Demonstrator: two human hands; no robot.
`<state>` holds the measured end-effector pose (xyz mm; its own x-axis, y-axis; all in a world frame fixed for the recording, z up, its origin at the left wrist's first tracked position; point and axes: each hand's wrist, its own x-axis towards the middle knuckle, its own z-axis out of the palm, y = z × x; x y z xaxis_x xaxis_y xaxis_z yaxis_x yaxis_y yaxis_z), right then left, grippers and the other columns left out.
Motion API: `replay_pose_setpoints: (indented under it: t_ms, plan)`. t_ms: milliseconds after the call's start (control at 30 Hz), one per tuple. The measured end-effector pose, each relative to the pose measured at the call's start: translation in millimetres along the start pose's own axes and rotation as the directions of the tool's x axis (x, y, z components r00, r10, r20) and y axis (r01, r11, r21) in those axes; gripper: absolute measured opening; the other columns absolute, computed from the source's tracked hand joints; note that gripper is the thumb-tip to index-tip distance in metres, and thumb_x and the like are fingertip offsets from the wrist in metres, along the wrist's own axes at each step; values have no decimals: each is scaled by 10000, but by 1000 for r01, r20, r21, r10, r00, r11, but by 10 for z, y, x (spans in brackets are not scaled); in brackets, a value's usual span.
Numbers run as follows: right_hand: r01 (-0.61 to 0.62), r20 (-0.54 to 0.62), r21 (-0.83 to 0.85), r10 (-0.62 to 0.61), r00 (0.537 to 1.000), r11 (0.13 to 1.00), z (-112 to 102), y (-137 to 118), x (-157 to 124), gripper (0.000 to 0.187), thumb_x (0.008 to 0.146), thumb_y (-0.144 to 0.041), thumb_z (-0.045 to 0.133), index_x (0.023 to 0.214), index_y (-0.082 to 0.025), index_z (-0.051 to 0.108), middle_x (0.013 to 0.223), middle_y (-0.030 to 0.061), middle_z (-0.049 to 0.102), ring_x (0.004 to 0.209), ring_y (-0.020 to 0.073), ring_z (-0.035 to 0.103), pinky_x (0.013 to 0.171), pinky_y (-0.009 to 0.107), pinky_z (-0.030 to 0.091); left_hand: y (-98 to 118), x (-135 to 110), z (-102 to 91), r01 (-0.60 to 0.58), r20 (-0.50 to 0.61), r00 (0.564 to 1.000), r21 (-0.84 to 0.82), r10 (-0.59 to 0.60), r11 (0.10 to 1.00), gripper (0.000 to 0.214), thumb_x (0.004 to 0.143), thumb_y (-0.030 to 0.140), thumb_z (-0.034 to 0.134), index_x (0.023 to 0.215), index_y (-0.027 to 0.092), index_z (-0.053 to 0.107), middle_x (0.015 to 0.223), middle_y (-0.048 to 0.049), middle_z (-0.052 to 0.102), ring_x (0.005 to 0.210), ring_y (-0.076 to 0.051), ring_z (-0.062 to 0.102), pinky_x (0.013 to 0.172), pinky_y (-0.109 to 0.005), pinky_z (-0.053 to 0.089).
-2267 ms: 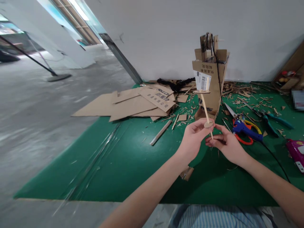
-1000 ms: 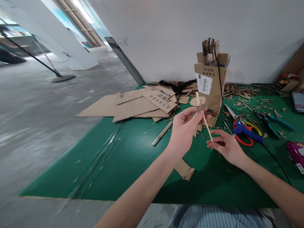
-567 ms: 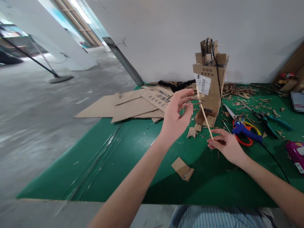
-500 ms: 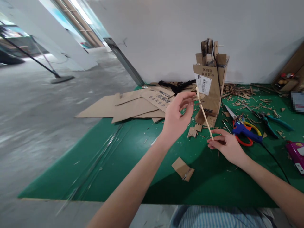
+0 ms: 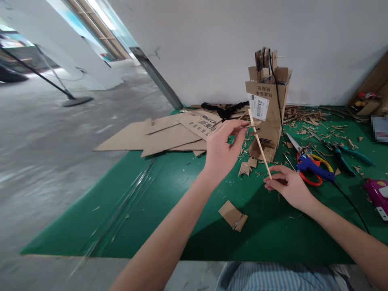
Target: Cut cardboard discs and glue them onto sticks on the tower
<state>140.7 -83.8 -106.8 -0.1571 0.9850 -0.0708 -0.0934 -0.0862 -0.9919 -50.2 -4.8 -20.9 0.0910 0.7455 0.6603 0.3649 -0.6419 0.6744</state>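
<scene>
A thin wooden stick (image 5: 260, 145) stands tilted above the green mat (image 5: 157, 202). My right hand (image 5: 287, 186) pinches its lower end. A small round cardboard disc (image 5: 254, 123) sits on the stick near its top. My left hand (image 5: 222, 149) is raised beside it, with thumb and forefinger closed on the disc's edge. Just behind the stick stands a tall cardboard tower (image 5: 268, 107) with a white barcode label and a black cord running down its side.
Flat cardboard sheets (image 5: 169, 131) lie at the back left of the mat. A folded cardboard scrap (image 5: 233, 215) lies near me. To the right are a blue glue gun (image 5: 315, 167), orange-handled scissors (image 5: 312, 178), green-handled pliers (image 5: 353, 153), a pink object (image 5: 378, 196) and many shavings.
My left hand slid the cardboard disc from the lower part of the stick up near its top and now pinches it there. My right hand has stayed on the stick's lower end.
</scene>
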Motion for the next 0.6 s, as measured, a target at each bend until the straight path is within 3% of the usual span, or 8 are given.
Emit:
replay_pose_setpoints:
  t_ms: [233, 600]
  plan:
    - [29, 11, -80, -28, 1000, 996, -29, 22, 3, 354, 774, -452, 776, 1022, -238, 642, 861, 43, 793, 814, 241, 786, 803, 424, 666, -35, 5, -3, -30, -14, 999, 57, 30, 998, 178, 933, 271, 591, 1007, 206, 739, 974, -58, 742, 873, -186, 722, 832, -309, 564]
    - [-22, -6, 1, 22, 1000, 1000, 7, -15, -8, 350, 741, -402, 798, 992, -236, 618, 833, 33, 787, 815, 242, 785, 834, 433, 656, 23, -5, -17, 19, 14, 1000, 67, -20, 998, 204, 936, 257, 566, 1053, 203, 725, 1008, -72, 738, 879, -187, 714, 797, -297, 560]
